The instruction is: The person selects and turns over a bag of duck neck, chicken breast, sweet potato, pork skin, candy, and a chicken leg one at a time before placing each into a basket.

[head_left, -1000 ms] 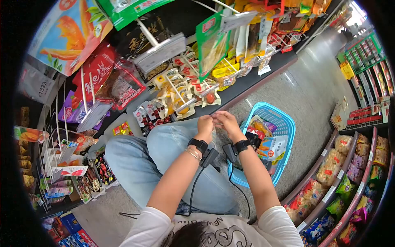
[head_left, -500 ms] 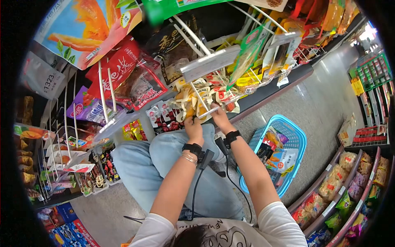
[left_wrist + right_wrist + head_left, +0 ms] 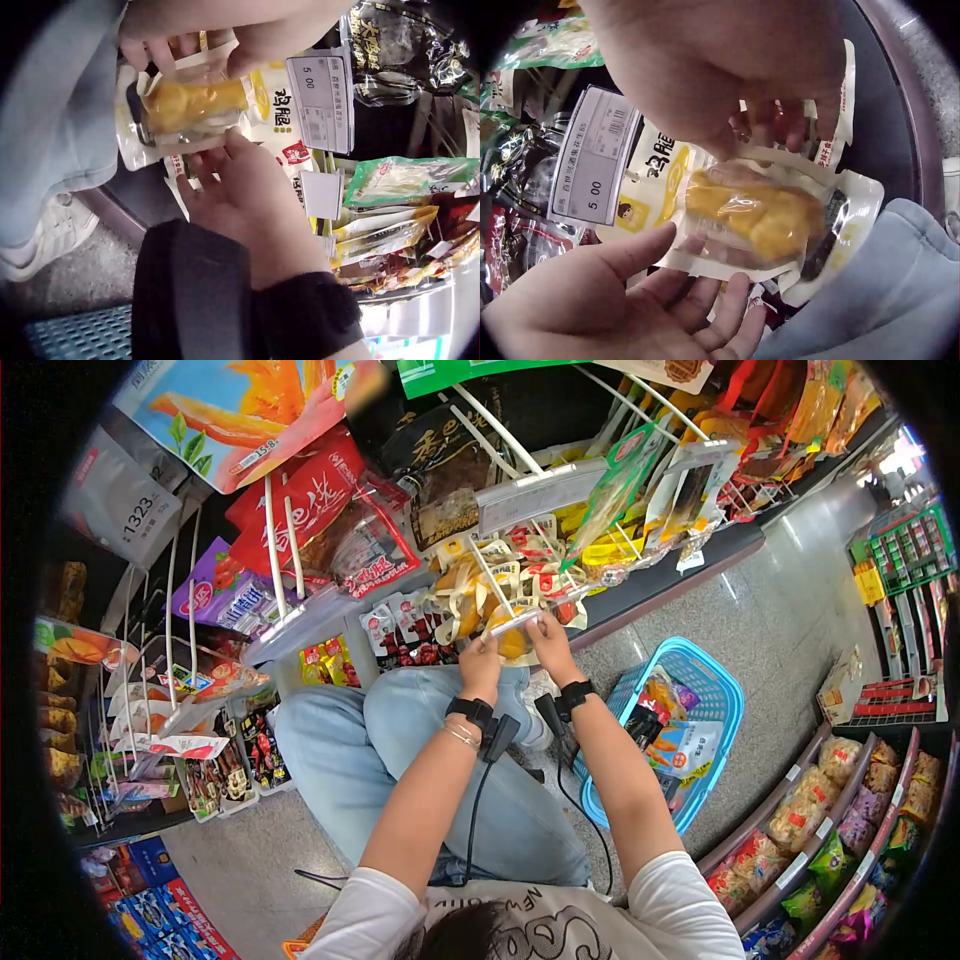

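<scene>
A clear-fronted packet with a yellow-brown drumstick inside (image 3: pixel 512 644) (image 3: pixel 196 103) (image 3: pixel 757 214) is at the front of a rack of similar packets. My left hand (image 3: pixel 480 668) (image 3: pixel 634 300) pinches one edge, thumb on the front and fingers behind. On the opposite edge, my right hand (image 3: pixel 553 647) (image 3: pixel 244 199) has its thumb on the front and its fingers around the back. A price tag reading 5.00 (image 3: pixel 320 101) (image 3: pixel 592 157) sits against the pale packets behind.
A blue basket (image 3: pixel 728 705) with several packets stands on the floor at the right. Hanging snack bags, wire hooks and a wide label holder (image 3: pixel 540 498) are above the hands. Below the rack are trays of small packets (image 3: pixel 405 628); bent knees (image 3: pixel 400 710) are close by.
Both hands were together over the lap, then moved forward to the rack. They now hold the drumstick packet by its edges. The head view has shifted, with the basket appearing slightly farther right.
</scene>
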A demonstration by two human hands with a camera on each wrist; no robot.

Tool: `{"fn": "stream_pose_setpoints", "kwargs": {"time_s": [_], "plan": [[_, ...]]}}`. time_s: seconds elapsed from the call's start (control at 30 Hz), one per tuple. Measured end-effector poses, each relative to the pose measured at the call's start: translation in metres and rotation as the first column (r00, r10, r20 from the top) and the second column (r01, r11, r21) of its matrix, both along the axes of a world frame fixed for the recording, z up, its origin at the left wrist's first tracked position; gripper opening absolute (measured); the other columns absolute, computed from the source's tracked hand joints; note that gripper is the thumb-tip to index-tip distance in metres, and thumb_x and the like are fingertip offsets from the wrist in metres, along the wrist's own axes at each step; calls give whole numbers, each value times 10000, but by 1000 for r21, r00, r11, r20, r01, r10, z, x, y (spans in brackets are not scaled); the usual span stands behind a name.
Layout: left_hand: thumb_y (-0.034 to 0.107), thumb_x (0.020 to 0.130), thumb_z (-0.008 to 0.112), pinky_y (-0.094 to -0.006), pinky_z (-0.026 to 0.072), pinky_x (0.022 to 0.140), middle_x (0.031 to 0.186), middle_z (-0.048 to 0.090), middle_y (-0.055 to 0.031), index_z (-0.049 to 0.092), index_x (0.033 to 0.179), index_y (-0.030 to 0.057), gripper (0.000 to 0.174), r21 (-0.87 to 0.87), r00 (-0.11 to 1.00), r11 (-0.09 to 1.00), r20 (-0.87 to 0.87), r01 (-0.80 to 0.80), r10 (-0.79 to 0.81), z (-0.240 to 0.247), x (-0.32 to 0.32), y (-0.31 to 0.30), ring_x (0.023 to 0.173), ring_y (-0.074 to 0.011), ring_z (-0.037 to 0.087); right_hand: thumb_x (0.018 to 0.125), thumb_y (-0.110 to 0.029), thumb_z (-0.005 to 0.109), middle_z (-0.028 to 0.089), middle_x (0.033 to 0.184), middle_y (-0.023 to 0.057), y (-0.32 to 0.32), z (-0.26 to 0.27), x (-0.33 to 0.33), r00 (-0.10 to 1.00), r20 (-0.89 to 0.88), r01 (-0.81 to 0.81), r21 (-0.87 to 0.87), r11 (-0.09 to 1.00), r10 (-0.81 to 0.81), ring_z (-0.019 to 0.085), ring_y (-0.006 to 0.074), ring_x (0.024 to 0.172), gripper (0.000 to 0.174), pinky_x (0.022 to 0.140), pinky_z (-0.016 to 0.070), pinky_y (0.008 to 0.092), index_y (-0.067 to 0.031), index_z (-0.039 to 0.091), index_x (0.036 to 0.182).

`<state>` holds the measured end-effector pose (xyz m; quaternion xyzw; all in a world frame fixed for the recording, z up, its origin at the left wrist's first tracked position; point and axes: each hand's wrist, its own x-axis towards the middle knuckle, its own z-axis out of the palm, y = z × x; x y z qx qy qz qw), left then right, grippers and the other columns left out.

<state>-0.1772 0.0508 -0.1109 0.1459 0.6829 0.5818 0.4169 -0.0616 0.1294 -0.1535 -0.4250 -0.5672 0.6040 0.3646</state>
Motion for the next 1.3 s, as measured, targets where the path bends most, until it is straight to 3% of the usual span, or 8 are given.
{"fn": "stream_pose_setpoints", "kwargs": {"time_s": [0.2,0.33,0.43,0.53,0.63,0.8,1.07,1.3], "plan": [[214,905,572,-224,421,653,836,634,-24,652,967,-30,264,32,992,996,92,88,-91,8,6,-8,719,-86,540,937,-165,522,602,784,13,-15,16,15,995,-76,72,32,997,-69,528,52,676,142,600,425,209,-29,505,901],[232,899,577,-194,291,479,703,590,17,653,865,33,216,21,967,997,239,80,-83,24,13,-14,527,-40,414,931,-184,534,598,775,12,-26,35,31,999,37,34,-46,998,-33,543,58,697,172,629,443,216,-26,502,872],[235,903,564,-203,357,529,723,585,7,636,864,49,203,5,917,997,392,77,-73,32,17,-22,565,-72,466,913,-196,565,611,831,19,-32,40,42,989,148,-3,-172,985,28,551,65,740,183,660,440,215,-15,552,934],[246,910,544,-238,426,606,783,576,-15,615,898,60,199,-69,881,988,463,141,-93,24,21,-25,632,-117,504,876,-210,621,626,902,32,-50,44,58,992,76,-87,-208,974,105,563,85,784,276,680,442,222,-2,583,1053],[259,894,550,-321,466,677,837,607,-27,627,883,46,226,-127,854,955,489,269,-176,30,25,-30,745,-148,579,835,-224,671,628,972,42,-73,76,80,982,12,-168,-424,890,191,573,105,849,405,735,452,234,0,565,1155],[302,892,545,-413,417,784,904,584,-4,618,937,89,230,-172,751,859,586,482,-304,16,35,-30,882,-158,546,741,-180,761,626,1040,55,-100,81,118,955,-66,-286,-446,848,288,581,137,936,493,842,448,272,6,559,1150],[392,874,583,-407,387,883,1017,604,39,586,1096,138,338,39,559,737,626,674,-544,58,68,-20,949,-136,557,734,-101,754,641,969,36,-125,116,147,1000,7,20,-356,934,-19,606,108,840,393,766,480,250,-3,577,1071],[229,852,650,-261,482,791,1060,621,-46,572,1151,23,371,272,526,626,360,731,-770,79,110,-13,929,-134,608,740,-82,747,633,951,33,-127,127,158,982,-3,186,-143,972,-188,595,97,840,377,756,481,250,8,577,1065]]}}
